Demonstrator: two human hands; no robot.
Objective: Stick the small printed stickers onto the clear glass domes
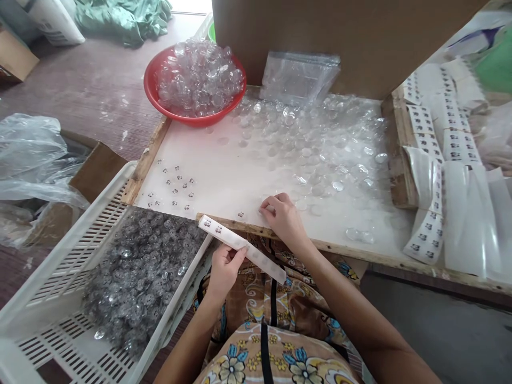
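Note:
My left hand [224, 269] pinches a white strip of panda stickers [256, 255] over the front edge of the tray. Two printed pandas show at the strip's far end. My right hand [282, 216] is closed, thumb against fingers, low over the white board [216, 176]; whatever it may hold is too small to make out. Just left of it lies a clear piece with a panda print [240, 214]. Several more panda-printed pieces [176, 191] are spread at the board's left. Clear round discs [306, 152] cover much of its right and back.
A red bowl [150, 88] heaped with clear discs stands at the back left. Below left is a white slotted crate [44, 298] holding many printed pieces. Rolled sticker strips [426, 229] lie at right, beyond a wooden rim. A cardboard sheet [340, 32] rises behind a plastic bag [298, 77].

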